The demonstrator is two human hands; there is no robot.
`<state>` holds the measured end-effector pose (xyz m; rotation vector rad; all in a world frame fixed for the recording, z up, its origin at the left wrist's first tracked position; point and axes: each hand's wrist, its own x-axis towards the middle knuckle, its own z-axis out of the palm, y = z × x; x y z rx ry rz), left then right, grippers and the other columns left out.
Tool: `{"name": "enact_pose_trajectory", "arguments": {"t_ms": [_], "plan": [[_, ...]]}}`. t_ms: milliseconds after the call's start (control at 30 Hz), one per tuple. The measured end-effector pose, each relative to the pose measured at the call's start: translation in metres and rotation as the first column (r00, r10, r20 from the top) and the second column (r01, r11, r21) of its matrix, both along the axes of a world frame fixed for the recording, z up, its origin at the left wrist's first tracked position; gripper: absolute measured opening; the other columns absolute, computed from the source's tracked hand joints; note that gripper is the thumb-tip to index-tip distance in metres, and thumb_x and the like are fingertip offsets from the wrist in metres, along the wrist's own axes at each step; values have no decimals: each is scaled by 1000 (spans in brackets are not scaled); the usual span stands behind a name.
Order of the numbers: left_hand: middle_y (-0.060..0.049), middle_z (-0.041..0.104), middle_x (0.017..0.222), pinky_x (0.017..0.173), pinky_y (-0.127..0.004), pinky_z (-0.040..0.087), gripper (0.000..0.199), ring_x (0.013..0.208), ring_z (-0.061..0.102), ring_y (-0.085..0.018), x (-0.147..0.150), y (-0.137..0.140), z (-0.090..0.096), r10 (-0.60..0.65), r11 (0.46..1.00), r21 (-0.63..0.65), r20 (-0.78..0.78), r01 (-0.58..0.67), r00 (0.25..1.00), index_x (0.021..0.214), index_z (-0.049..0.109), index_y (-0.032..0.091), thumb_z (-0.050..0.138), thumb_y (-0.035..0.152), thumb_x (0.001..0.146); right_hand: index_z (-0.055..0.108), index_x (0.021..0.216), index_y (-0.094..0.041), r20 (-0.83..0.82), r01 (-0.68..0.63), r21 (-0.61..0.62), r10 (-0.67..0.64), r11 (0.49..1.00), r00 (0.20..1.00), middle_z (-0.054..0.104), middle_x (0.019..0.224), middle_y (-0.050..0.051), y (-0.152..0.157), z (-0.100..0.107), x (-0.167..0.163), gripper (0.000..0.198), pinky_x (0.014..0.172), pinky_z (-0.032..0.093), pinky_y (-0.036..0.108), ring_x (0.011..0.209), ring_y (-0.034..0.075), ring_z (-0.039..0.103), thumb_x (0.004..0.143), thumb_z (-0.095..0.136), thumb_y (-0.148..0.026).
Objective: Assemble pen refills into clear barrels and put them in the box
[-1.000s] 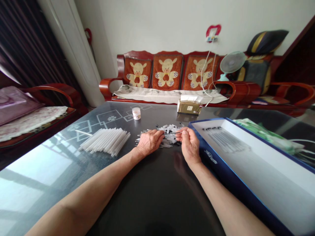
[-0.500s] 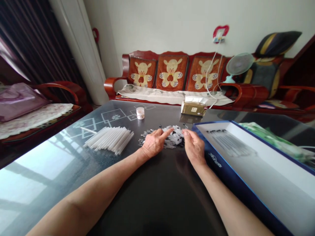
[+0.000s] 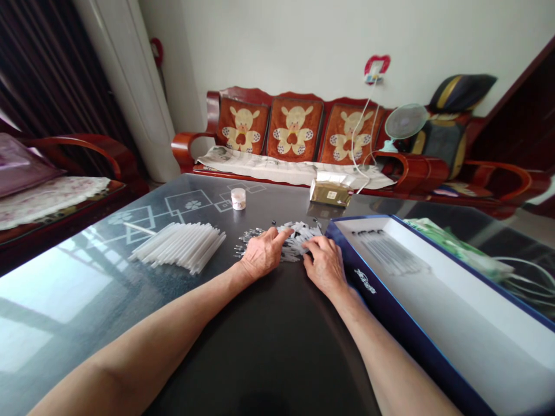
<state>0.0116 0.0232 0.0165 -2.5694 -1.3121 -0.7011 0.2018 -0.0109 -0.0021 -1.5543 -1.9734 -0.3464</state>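
Note:
A pile of small translucent white pieces with black and metal tips, which look like pen parts (image 3: 296,236), lies on the dark table. My left hand (image 3: 262,253) rests on the pile's left side, index finger stretched out across it, the other fingers partly hidden underneath. Over the right edge, my right hand (image 3: 326,263) has its fingers apart and bent down, fingertips touching the pieces; I see nothing held in it. To the left lies a stack of white translucent tubes (image 3: 184,245). Inside the blue box (image 3: 353,280) at right is a row of clear, black-ended sticks (image 3: 385,251).
A small round white container (image 3: 238,199) and a gold tissue box (image 3: 331,193) stand farther back on the table (image 3: 243,346). A green-and-white plastic package (image 3: 459,245) lies beyond the blue box. A wooden sofa (image 3: 186,147) and a small fan (image 3: 405,122) are behind.
My right hand has turned from a raised pinch to fingers spread lower over the pile. My left hand keeps about the same pose. The whole view has shifted slightly.

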Motion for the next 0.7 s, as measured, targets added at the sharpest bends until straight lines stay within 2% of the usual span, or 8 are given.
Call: {"name": "enact_pose_trajectory", "arguments": {"t_ms": [500,700], "plan": [[-4,61,93,68,-21,50,47,81,62,-15,1,-1,-4,-94,995,-44,-11,94,995,137,46,26,36,16,92,64,96,-21,22,-15,10,15,1000,1000,63,104,8,2,-3,2,16,86,38,39,95,25,54,81,59,-17],[-4,60,92,69,-21,51,48,80,62,-14,1,0,-8,-105,994,-34,-13,104,994,138,45,26,38,16,91,62,96,-20,14,-65,21,65,998,998,66,103,8,2,-1,3,16,88,37,39,98,24,55,83,54,-15]]}}
